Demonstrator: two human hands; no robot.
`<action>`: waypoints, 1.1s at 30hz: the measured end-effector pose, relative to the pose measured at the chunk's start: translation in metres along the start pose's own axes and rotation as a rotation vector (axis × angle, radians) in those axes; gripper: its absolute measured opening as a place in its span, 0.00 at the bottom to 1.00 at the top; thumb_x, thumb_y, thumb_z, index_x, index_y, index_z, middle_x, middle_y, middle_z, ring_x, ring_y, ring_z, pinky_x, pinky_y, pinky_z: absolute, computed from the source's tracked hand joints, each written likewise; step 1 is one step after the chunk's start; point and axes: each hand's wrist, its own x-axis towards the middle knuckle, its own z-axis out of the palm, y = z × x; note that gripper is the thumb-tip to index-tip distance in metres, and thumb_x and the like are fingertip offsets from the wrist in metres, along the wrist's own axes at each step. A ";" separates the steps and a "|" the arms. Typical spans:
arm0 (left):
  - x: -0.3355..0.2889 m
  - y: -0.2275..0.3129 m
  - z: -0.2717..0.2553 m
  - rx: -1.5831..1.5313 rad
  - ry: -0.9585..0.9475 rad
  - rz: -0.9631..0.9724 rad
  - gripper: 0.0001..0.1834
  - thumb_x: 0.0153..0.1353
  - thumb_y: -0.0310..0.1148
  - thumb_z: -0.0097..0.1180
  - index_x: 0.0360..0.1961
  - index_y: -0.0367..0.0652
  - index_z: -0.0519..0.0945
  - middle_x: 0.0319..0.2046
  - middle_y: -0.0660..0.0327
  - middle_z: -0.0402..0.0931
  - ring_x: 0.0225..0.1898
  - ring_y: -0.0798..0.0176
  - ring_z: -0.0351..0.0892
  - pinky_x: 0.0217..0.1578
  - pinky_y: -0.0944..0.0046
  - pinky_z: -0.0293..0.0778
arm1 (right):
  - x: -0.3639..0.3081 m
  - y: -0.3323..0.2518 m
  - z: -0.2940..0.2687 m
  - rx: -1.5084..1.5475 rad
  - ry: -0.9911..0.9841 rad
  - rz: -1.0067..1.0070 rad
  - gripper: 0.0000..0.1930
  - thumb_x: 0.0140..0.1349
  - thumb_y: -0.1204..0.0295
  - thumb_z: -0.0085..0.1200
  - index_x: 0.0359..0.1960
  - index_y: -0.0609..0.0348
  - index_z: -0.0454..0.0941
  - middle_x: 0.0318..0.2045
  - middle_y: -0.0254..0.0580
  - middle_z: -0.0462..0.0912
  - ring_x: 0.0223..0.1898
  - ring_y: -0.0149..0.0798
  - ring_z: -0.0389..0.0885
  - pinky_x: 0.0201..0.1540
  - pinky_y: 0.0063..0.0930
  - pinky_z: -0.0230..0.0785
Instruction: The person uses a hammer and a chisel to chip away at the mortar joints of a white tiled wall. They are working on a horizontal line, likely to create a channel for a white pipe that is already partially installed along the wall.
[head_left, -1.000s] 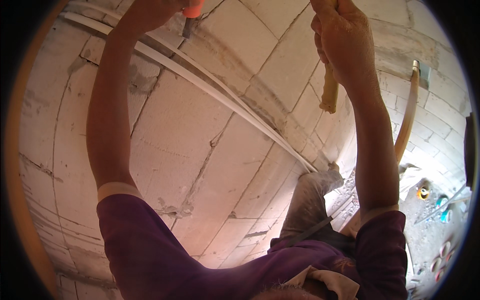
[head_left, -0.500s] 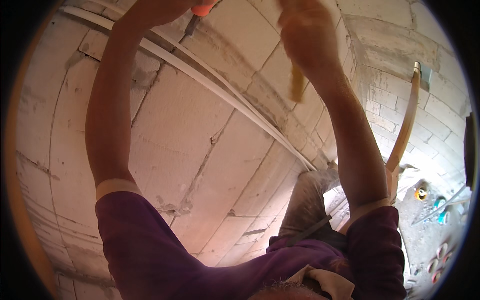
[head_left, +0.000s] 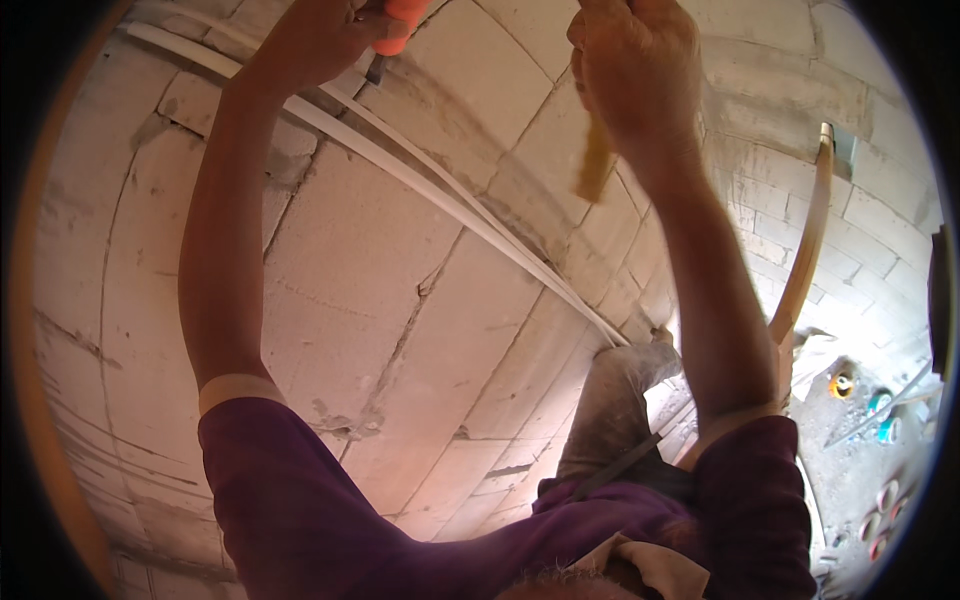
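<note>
Raised at the upper left, my left hand [head_left: 318, 42] is closed around the orange handle of a chisel-like tool [head_left: 402, 28]. Its short dark metal end [head_left: 376, 69] points down close to the block wall [head_left: 380, 290]. My right hand [head_left: 645, 85] is up near the top middle, its fingers wrapped round a wooden-handled tool [head_left: 592, 165]. The butt of that handle sticks out below the fist, while the tool's other end is out of the picture.
Two pale cables or conduits [head_left: 430, 190] slant along the wall beneath my hands. On the right a curved wooden beam [head_left: 808, 255] rises in front of another block wall [head_left: 870, 240]. Cans, rolls and debris lie on the grey floor [head_left: 850, 450].
Both hands have come slightly lower into view, and more of the orange handle shows. The right hand, blurred earlier, is now sharper and a little further right.
</note>
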 end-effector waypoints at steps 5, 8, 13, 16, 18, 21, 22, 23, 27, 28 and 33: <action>-0.014 -0.047 0.006 0.146 0.194 -0.052 0.18 0.68 0.29 0.61 0.57 0.36 0.79 0.46 0.60 0.84 0.48 0.68 0.82 0.55 0.65 0.75 | -0.016 0.030 0.005 -0.366 -0.212 -0.012 0.19 0.75 0.59 0.46 0.40 0.64 0.78 0.27 0.54 0.83 0.28 0.53 0.83 0.33 0.49 0.73; -0.016 -0.091 -0.038 -0.087 0.295 0.139 0.19 0.67 0.29 0.60 0.58 0.38 0.78 0.47 0.58 0.85 0.50 0.65 0.83 0.55 0.64 0.75 | -0.022 0.036 -0.013 -0.349 -0.155 -0.094 0.21 0.75 0.55 0.48 0.39 0.64 0.78 0.25 0.50 0.81 0.26 0.47 0.81 0.32 0.46 0.72; -0.010 -0.023 -0.030 -0.122 0.307 0.071 0.12 0.61 0.17 0.50 0.44 0.36 0.80 0.36 0.61 0.84 0.39 0.69 0.82 0.43 0.64 0.77 | -0.016 0.027 -0.035 -0.228 -0.074 0.272 0.21 0.74 0.54 0.49 0.35 0.62 0.78 0.20 0.40 0.75 0.22 0.36 0.75 0.28 0.40 0.68; -0.005 -0.024 -0.033 -0.103 0.137 0.011 0.11 0.62 0.19 0.53 0.46 0.35 0.80 0.37 0.62 0.84 0.41 0.69 0.81 0.44 0.65 0.77 | -0.016 0.033 -0.035 -0.183 -0.048 0.261 0.20 0.74 0.51 0.53 0.33 0.56 0.77 0.19 0.28 0.70 0.18 0.26 0.67 0.22 0.29 0.61; -0.001 -0.019 -0.027 -0.064 0.130 -0.040 0.10 0.63 0.20 0.55 0.45 0.35 0.80 0.36 0.61 0.84 0.40 0.68 0.82 0.44 0.65 0.77 | -0.016 0.033 -0.034 -0.181 -0.026 0.263 0.20 0.73 0.50 0.55 0.33 0.53 0.77 0.18 0.23 0.68 0.17 0.21 0.63 0.19 0.24 0.58; -0.002 -0.019 -0.027 0.026 0.143 -0.061 0.09 0.63 0.20 0.55 0.44 0.35 0.81 0.36 0.60 0.84 0.39 0.68 0.82 0.43 0.65 0.77 | -0.011 0.012 -0.029 -0.239 -0.021 0.282 0.20 0.74 0.52 0.53 0.33 0.56 0.77 0.18 0.27 0.69 0.19 0.25 0.66 0.22 0.29 0.60; 0.000 -0.018 -0.026 -0.011 0.082 -0.039 0.08 0.63 0.20 0.55 0.44 0.35 0.81 0.35 0.60 0.84 0.39 0.68 0.82 0.42 0.64 0.77 | -0.005 0.000 -0.031 -0.271 -0.027 0.271 0.20 0.75 0.53 0.51 0.33 0.58 0.76 0.18 0.33 0.70 0.21 0.29 0.68 0.25 0.35 0.62; 0.003 -0.014 -0.027 -0.046 0.021 -0.018 0.08 0.63 0.20 0.55 0.43 0.35 0.81 0.35 0.60 0.84 0.38 0.67 0.82 0.42 0.64 0.77 | -0.001 -0.010 -0.031 -0.301 -0.034 0.260 0.21 0.76 0.54 0.50 0.32 0.61 0.75 0.18 0.38 0.72 0.23 0.34 0.71 0.28 0.40 0.64; 0.010 -0.002 -0.017 0.018 0.038 0.008 0.07 0.63 0.19 0.54 0.41 0.35 0.81 0.33 0.59 0.84 0.36 0.67 0.82 0.41 0.63 0.78 | 0.010 -0.026 -0.014 -0.018 0.138 0.149 0.21 0.77 0.55 0.48 0.31 0.61 0.74 0.18 0.37 0.71 0.23 0.33 0.71 0.28 0.40 0.64; 0.010 -0.004 -0.017 -0.006 0.024 0.010 0.07 0.63 0.19 0.54 0.40 0.35 0.81 0.33 0.59 0.84 0.35 0.67 0.82 0.41 0.63 0.78 | 0.010 -0.013 0.003 0.019 0.186 0.089 0.21 0.77 0.56 0.48 0.31 0.61 0.74 0.18 0.36 0.70 0.23 0.33 0.70 0.28 0.39 0.64; 0.005 -0.005 -0.016 -0.046 0.030 -0.058 0.06 0.63 0.19 0.54 0.40 0.35 0.81 0.32 0.60 0.84 0.35 0.67 0.82 0.41 0.63 0.78 | -0.004 -0.011 0.013 -0.211 -0.014 0.017 0.19 0.77 0.59 0.48 0.34 0.63 0.73 0.17 0.42 0.73 0.21 0.38 0.72 0.26 0.41 0.64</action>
